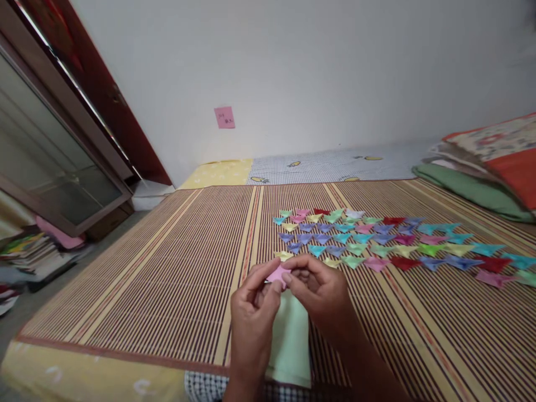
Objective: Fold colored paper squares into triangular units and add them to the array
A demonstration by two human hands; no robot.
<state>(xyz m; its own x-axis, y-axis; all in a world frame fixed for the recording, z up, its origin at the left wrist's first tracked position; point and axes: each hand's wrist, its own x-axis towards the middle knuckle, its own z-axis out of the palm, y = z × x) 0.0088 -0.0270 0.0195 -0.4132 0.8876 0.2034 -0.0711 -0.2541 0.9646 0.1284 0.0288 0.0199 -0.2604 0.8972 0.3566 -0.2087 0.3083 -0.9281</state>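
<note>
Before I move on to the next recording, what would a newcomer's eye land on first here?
Probably the rows of colorful folded paper shapes, spread over the right half of the striped mat. Next, at the near end of those rows, the small pink paper held between the fingertips of the left hand and right hand. Beyond, a pink note stands out on the white wall.

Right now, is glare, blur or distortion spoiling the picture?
Head view: soft light on the mat, without harsh glare; head view: the pink paper between the fingers looks pale, its folds hard to read; head view: the door at left leans, probably wide-lens distortion, and the books there look blurry.
</note>
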